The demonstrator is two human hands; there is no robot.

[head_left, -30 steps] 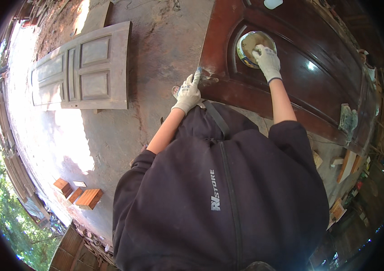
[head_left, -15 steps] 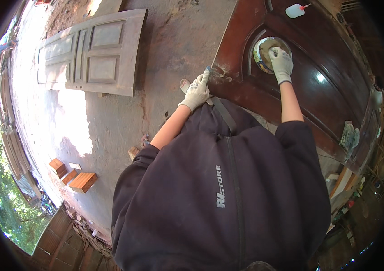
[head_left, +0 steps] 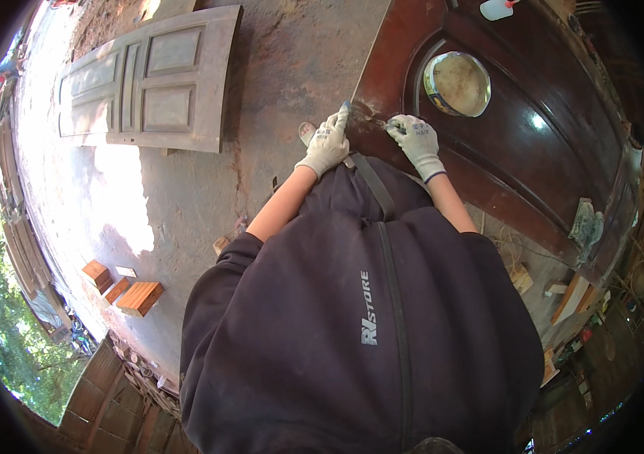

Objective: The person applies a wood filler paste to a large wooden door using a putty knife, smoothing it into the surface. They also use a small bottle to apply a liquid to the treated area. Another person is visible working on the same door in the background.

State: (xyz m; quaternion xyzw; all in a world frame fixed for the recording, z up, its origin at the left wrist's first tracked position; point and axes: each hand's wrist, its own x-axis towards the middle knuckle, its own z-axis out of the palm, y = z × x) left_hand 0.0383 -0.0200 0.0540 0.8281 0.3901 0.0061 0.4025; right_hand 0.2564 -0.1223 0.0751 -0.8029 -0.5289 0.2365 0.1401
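Observation:
Both my hands wear whitish work gloves with dark print. My left hand (head_left: 326,144) rests at the near left corner of a dark reddish-brown panelled door (head_left: 481,155), its index finger stretched along the edge; a blue spot shows at that fingertip. At the same corner, my right hand (head_left: 417,142) is closed in a pinch on the door's surface. Something small and dark shows at its fingers, too small to name. Pale smears (head_left: 370,113) mark the wood between the hands. Beyond them, a round open tin (head_left: 435,94) with beige contents stands on the door.
A white bottle (head_left: 494,10) with a red tip lies at the door's far side. A crumpled pale-green cloth or glove (head_left: 584,227) sits near its right end. Over on the left are a grey panelled door (head_left: 167,106) and several wooden blocks (head_left: 140,299) on the ground.
My right hand has left the tin and come down to the left, onto the smeared door corner. My left hand stays by the door's edge.

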